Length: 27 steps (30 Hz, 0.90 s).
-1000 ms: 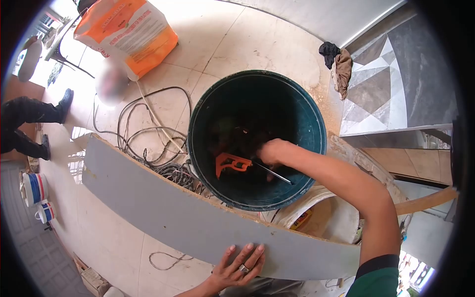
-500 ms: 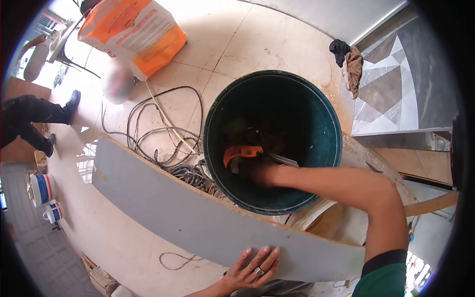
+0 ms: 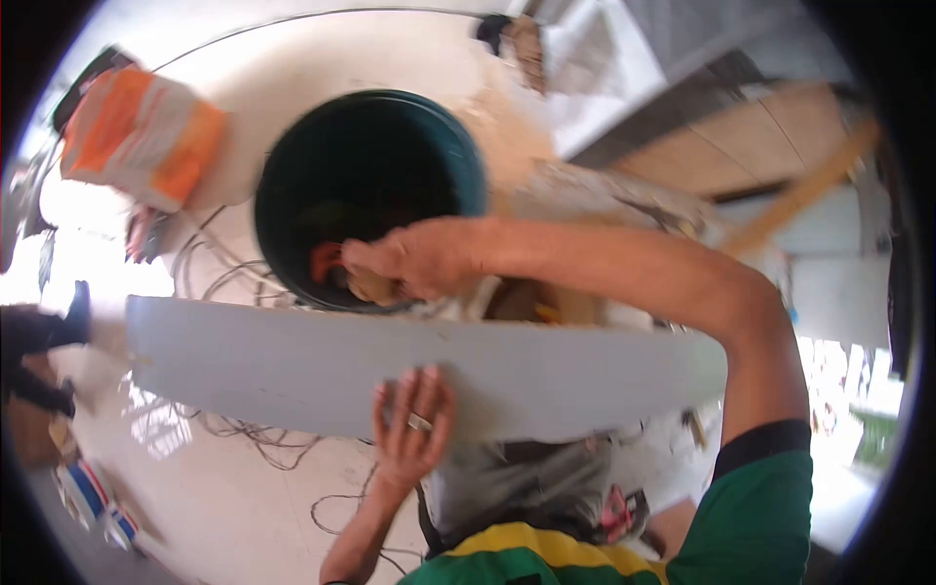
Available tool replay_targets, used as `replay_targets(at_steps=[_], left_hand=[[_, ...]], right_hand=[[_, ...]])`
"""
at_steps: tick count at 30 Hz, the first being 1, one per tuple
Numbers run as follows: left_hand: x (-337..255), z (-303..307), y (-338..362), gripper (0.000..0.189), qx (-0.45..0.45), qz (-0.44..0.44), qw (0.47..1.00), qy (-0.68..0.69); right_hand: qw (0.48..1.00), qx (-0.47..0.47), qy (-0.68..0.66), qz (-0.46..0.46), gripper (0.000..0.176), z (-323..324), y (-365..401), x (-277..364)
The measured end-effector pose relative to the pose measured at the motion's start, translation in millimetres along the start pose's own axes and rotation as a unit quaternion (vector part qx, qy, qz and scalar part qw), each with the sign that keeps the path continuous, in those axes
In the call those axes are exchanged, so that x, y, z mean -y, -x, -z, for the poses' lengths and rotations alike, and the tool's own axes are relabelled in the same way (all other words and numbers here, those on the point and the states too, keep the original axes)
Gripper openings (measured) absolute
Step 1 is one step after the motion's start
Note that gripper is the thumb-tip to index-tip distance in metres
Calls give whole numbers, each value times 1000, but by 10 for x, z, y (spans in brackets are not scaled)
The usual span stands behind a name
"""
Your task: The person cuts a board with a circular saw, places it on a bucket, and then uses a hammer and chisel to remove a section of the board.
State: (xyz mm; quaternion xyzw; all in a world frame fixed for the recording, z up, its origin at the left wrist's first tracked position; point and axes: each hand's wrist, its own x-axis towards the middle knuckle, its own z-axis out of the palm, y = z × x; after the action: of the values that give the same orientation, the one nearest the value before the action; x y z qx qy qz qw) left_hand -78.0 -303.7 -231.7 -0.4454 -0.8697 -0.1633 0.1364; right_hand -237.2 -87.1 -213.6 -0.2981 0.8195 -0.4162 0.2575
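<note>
My left hand (image 3: pixel 414 424) lies flat on a long grey board (image 3: pixel 273 361), fingers spread, with a ring on one finger. The board runs across in front of me, over my lap. Just above the near rim of a dark green barrel (image 3: pixel 466 161), my right hand (image 3: pixel 419 261) is closed around a small tan object (image 3: pixel 374 286), too blurred to name. Beyond its fingertips, inside the barrel, shows part of an orange thing (image 3: pixel 325 261). The rest of the barrel's contents is dark.
Cables (image 3: pixel 210 258) lie coiled on the floor left of the barrel. An orange and white bag (image 3: pixel 146 132) stands at the far left, near another person's legs (image 3: pixel 44 331). White buckets (image 3: pixel 86 490) are at lower left. A wooden strip (image 3: pixel 809 185) slants at the right.
My right hand has come up out of the barrel's depth to its near rim, now with the tan object. The view has shifted; my left hand stays on the board.
</note>
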Motion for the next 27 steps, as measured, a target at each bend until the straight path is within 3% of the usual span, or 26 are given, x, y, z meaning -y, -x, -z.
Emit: replay_targets(at_steps=[1, 2, 3, 4, 7, 8, 9, 10, 11, 12, 13, 14, 15, 17, 19, 23, 27], left_hand=[[-18, 46, -16, 24, 9, -5, 1000, 9], [-32, 89, -55, 33, 11, -9, 1000, 9], [-61, 182, -102, 33, 2, -28, 999, 19], [-80, 300, -145, 41, 31, -34, 999, 29], [-19, 548, -188, 57, 75, -66, 994, 40], [-7, 619, -231, 65, 104, -82, 990, 48], [31, 694, -357, 60, 84, -104, 990, 44], [13, 816, -460, 60, 77, -116, 990, 39], [-14, 962, -570, 56, 158, -69, 984, 37], [-15, 1078, -667, 51, 233, -17, 972, 35], [30, 1083, -714, 21, 115, -99, 988, 34], [82, 1074, -797, 21, 100, -102, 989, 25], [142, 1054, -912, 22, 110, -120, 986, 20], [237, 1007, -1139, 23, 110, -140, 984, 9], [302, 997, -1317, 34, 158, -127, 978, 51], [258, 1035, -1408, 41, 172, -109, 977, 65], [241, 1009, -1336, 43, 181, -89, 977, 69]], right_hand=[[994, -63, 82, 31, 27, 145, 320, 382], [992, -118, -1, 40, 34, 228, 630, 787], [987, -161, 18, -6, 36, 274, 934, 1146], [969, -240, 60, 12, 37, 262, 1242, 1432], [858, -470, 204, 45, 42, 109, 2250, 2193], [822, -528, 185, 110, 44, 14, 2636, 2307], [797, -585, 127, 77, 43, -92, 2997, 2501], [811, -568, 121, 71, 41, -174, 3390, 2768], [752, -646, -4, 134, 41, -366, 3599, 2879], [749, -647, 7, 145, 41, -525, 3720, 3011], [683, -706, -46, 182, 39, -684, 3815, 3148], [610, -755, -103, 218, 38, -796, 3868, 3240], [607, -753, -95, 234, 38, -865, 3880, 3253], [543, -801, -96, 232, 31, -966, 3867, 3151], [528, -821, -81, 204, 28, -962, 3653, 3093], [532, -825, 20, 188, 29, -827, 3345, 2728], [512, -840, 34, 177, 33, -797, 3249, 2411]])
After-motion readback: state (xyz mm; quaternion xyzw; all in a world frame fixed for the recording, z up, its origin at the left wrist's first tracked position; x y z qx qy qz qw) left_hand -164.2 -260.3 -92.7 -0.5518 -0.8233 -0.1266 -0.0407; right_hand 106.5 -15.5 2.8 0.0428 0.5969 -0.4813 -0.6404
